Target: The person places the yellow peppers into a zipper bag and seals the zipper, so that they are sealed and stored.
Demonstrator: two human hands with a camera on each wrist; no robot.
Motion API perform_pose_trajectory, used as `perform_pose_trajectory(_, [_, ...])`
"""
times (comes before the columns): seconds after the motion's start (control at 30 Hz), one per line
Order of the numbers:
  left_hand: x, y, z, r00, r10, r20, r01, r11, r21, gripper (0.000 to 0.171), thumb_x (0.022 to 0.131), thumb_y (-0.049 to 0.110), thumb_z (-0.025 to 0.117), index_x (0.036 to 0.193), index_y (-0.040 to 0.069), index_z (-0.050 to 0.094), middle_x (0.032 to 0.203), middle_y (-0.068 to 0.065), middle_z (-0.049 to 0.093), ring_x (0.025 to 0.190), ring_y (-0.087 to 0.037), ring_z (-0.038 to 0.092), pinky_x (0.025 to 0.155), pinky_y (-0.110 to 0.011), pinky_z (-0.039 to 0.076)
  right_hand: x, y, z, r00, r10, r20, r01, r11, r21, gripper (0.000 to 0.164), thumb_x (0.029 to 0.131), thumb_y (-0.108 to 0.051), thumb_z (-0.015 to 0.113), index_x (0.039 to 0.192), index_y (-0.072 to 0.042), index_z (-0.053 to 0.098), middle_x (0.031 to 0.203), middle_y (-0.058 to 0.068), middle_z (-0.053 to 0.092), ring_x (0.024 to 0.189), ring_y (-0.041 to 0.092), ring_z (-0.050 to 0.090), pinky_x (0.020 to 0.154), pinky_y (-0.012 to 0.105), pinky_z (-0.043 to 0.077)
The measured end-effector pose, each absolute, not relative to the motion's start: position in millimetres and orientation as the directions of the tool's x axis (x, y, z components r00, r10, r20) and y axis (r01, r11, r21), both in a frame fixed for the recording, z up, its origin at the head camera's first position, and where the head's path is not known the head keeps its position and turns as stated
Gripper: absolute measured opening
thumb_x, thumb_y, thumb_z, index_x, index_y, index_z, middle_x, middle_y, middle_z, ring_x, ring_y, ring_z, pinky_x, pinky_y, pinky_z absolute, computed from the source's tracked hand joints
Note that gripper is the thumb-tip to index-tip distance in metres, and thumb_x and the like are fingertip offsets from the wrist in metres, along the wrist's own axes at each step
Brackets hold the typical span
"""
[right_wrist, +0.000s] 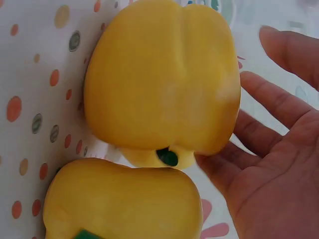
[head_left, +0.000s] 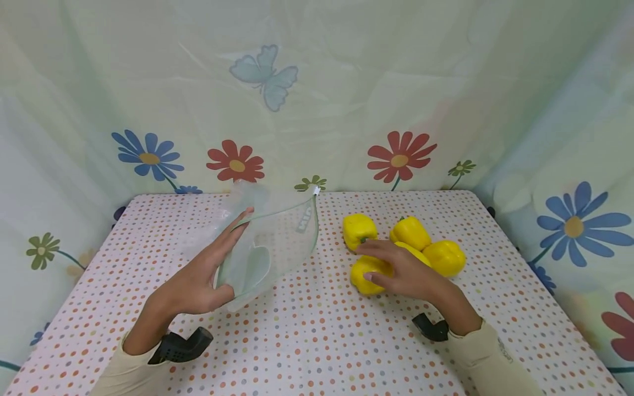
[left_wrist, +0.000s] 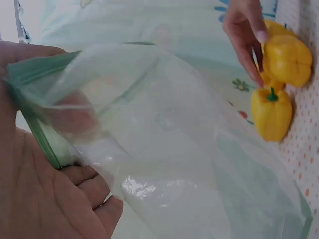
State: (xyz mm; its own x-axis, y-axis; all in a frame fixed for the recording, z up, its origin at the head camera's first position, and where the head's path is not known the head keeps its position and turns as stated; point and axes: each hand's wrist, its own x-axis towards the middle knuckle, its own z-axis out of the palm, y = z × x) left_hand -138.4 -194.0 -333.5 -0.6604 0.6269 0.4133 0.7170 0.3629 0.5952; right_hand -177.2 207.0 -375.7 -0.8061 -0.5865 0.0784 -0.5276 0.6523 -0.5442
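Observation:
A clear zip bag (head_left: 284, 236) with green edging stands with its mouth spread at my left hand (head_left: 195, 283). That hand holds the bag by its mouth, with the thumb at the near edge and the fingers at the far one. In the left wrist view, a fingertip shows blurred through the plastic of the bag (left_wrist: 164, 149). On the right, my right hand (head_left: 411, 269) hovers over a yellow bell pepper (head_left: 364, 275), its fingers spread. The right wrist view has the thumb apart from the nearest pepper (right_wrist: 164, 79) and the fingers beside it.
Several more yellow bell peppers lie clustered around the right hand, among them one behind it (head_left: 359, 228) and one at the right (head_left: 446, 258). A dotted cloth (head_left: 307, 352) covers the table. A flowered curtain (head_left: 337, 99) encloses the back and sides.

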Motion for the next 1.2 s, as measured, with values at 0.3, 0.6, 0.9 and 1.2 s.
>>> perform_pose_trajectory(0.3, [-130, -191, -321, -0.548, 0.624, 0.557, 0.799, 0.192, 0.57, 0.093, 0.063, -0.003, 0.047, 0.152, -0.005, 0.019, 0.159, -0.023, 0.011, 0.144, -0.036, 0.015, 0.1, -0.027, 0.03, -174, 209, -377, -0.819, -0.569, -0.071, -0.449, 0.713, -0.538, 0.061, 0.087, -0.018, 0.071, 0.143, -0.01, 0.049, 0.147, 0.013, 0.042, 0.135, 0.036, 0.036, 0.105, 0.057, 0.033])
perform_pose_trajectory(0.6, [-125, -187, -319, -0.64, 0.626, 0.445, 0.742, 0.353, 0.57, 0.099, 0.065, 0.0, 0.05, 0.156, 0.005, 0.012, 0.162, -0.012, 0.003, 0.146, -0.03, 0.01, 0.1, -0.029, 0.031, -173, 206, -378, -0.836, -0.546, -0.062, -0.461, 0.759, -0.46, 0.058, 0.087, -0.022, 0.072, 0.14, -0.007, 0.052, 0.14, 0.014, 0.046, 0.13, 0.035, 0.042, 0.104, 0.055, 0.036])
perform_pose_trajectory(0.9, [-129, -182, -326, -0.663, 0.651, 0.369, 0.707, 0.385, 0.593, 0.102, 0.064, 0.0, 0.05, 0.157, 0.01, 0.01, 0.163, -0.005, 0.003, 0.147, -0.024, 0.009, 0.101, -0.029, 0.029, -171, 203, -377, -0.842, -0.54, 0.004, -0.481, 0.745, -0.462, 0.058, 0.087, -0.021, 0.072, 0.139, -0.005, 0.052, 0.138, 0.016, 0.046, 0.125, 0.035, 0.046, 0.101, 0.054, 0.039])
perform_pose_trajectory(1.2, [-130, -179, -331, -0.686, 0.662, 0.303, 0.67, 0.41, 0.62, 0.099, 0.065, -0.002, 0.049, 0.156, 0.007, 0.011, 0.163, 0.0, 0.001, 0.147, -0.021, 0.009, 0.099, -0.033, 0.031, -165, 202, -358, -0.825, -0.528, 0.199, -0.551, 0.676, -0.49, 0.061, 0.084, -0.018, 0.075, 0.14, -0.006, 0.052, 0.139, 0.015, 0.047, 0.121, 0.033, 0.049, 0.096, 0.05, 0.046])
